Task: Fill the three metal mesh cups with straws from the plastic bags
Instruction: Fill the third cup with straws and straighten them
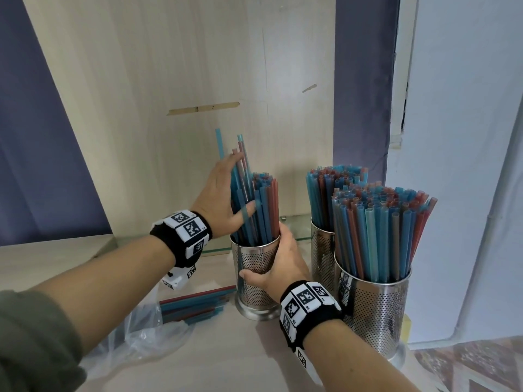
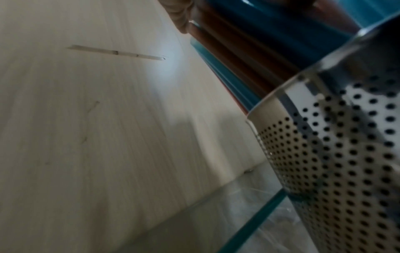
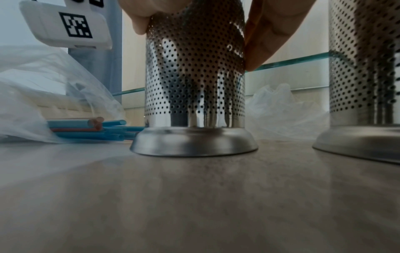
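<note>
Three perforated metal cups stand on the table. My right hand point(image 1: 268, 258) grips the left cup point(image 1: 254, 290) around its wall, thumb in front, fingers behind. In the right wrist view the same cup point(image 3: 194, 85) sits flat on its base. My left hand point(image 1: 240, 183) holds a bunch of blue and red straws point(image 1: 246, 176) that stand tilted in this cup, some sticking up higher than the rest. The left wrist view shows the cup's rim point(image 2: 335, 145) and those straws point(image 2: 238, 59) up close. The back cup point(image 1: 322, 250) and the front right cup point(image 1: 373, 312) are packed with straws.
A clear plastic bag point(image 1: 147, 332) lies left of the held cup with several straws point(image 1: 198, 304) in its mouth. Another crumpled bag point(image 3: 281, 109) lies behind the cups. A glass shelf edge point(image 1: 300, 239) and a wooden panel point(image 1: 169, 80) stand close behind.
</note>
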`<state>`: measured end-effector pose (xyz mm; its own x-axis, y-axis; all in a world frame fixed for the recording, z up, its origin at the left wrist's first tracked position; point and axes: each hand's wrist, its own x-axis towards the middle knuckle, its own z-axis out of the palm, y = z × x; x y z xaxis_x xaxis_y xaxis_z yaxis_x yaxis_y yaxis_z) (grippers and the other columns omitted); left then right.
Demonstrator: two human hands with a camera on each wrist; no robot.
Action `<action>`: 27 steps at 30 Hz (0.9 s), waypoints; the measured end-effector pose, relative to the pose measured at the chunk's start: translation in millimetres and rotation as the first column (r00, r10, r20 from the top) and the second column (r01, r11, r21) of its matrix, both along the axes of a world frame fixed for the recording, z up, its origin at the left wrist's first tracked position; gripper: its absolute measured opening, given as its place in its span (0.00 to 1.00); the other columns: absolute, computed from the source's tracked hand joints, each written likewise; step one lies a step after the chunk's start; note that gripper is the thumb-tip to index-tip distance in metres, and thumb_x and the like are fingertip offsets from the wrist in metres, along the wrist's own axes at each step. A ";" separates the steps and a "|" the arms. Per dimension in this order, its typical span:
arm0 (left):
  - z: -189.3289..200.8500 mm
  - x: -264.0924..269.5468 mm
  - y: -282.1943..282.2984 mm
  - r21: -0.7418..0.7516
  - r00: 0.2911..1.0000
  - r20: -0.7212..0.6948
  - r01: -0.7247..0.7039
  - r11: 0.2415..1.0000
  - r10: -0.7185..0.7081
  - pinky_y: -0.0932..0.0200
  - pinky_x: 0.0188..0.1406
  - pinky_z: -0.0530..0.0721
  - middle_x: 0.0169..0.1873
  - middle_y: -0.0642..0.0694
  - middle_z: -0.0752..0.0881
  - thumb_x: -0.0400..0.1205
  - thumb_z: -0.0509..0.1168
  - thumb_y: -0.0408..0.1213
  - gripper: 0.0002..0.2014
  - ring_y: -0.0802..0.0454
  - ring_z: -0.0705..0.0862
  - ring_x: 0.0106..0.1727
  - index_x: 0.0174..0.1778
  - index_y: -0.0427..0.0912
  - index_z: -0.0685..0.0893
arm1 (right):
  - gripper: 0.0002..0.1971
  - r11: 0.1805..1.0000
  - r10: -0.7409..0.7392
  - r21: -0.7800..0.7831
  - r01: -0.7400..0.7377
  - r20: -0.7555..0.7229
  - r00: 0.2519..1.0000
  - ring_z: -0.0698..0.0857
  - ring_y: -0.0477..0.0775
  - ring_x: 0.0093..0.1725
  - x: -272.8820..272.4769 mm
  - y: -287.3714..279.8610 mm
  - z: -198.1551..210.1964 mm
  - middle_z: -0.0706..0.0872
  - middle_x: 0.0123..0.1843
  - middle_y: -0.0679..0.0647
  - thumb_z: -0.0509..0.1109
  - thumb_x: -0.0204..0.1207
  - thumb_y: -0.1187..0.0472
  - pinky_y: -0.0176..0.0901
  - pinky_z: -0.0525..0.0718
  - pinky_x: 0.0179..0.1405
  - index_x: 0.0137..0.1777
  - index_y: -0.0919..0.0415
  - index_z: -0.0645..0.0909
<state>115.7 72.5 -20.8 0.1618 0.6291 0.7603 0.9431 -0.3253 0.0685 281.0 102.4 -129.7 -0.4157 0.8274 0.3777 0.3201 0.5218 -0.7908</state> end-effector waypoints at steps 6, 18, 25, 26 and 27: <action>28.2 -10.8 -0.6 0.191 0.998 0.013 0.053 0.980 -0.057 0.33 0.78 0.62 0.77 0.31 0.61 0.79 0.63 0.44 0.36 0.35 0.61 0.79 0.80 0.45 0.53 | 0.57 1.000 0.003 -0.002 -0.003 0.006 1.000 0.76 0.46 0.70 0.3 1.5 -0.6 0.75 0.70 0.41 0.89 0.54 0.46 0.47 0.77 0.73 0.79 0.42 0.57; 30.8 -3.4 0.3 0.155 0.982 0.188 -0.019 0.988 -0.010 0.76 0.64 0.70 0.63 0.38 0.84 0.87 0.46 0.40 0.24 0.48 0.81 0.64 0.69 0.33 0.80 | 0.57 1.000 0.012 -0.002 -0.012 -0.011 1.000 0.76 0.45 0.70 -0.7 2.9 -2.5 0.75 0.69 0.40 0.89 0.52 0.45 0.50 0.78 0.74 0.78 0.40 0.58; 16.9 -3.1 -7.9 0.145 0.982 0.147 0.094 0.985 -0.116 0.70 0.74 0.67 0.76 0.44 0.72 0.85 0.40 0.64 0.40 0.56 0.70 0.76 0.83 0.34 0.59 | 0.58 1.000 0.021 0.007 -0.021 -0.008 1.000 0.76 0.47 0.70 -0.9 5.0 -3.4 0.76 0.70 0.42 0.89 0.52 0.45 0.50 0.77 0.74 0.79 0.43 0.57; 22.0 -3.4 -7.9 0.122 0.990 0.096 0.095 0.988 -0.107 0.68 0.75 0.66 0.77 0.43 0.70 0.83 0.41 0.68 0.43 0.55 0.68 0.78 0.84 0.35 0.56 | 0.57 1.000 0.022 0.008 -0.022 -0.014 1.000 0.76 0.46 0.70 -0.7 5.0 -3.2 0.76 0.70 0.42 0.89 0.52 0.45 0.49 0.77 0.74 0.79 0.43 0.58; 27.1 -2.8 -7.8 0.084 0.996 0.035 0.078 0.993 -0.081 0.65 0.76 0.67 0.78 0.41 0.69 0.82 0.43 0.69 0.45 0.53 0.68 0.78 0.84 0.35 0.57 | 0.57 1.000 0.024 0.007 -0.023 -0.019 1.000 0.76 0.46 0.69 -0.6 4.8 -3.1 0.76 0.70 0.42 0.89 0.53 0.46 0.48 0.77 0.73 0.79 0.43 0.58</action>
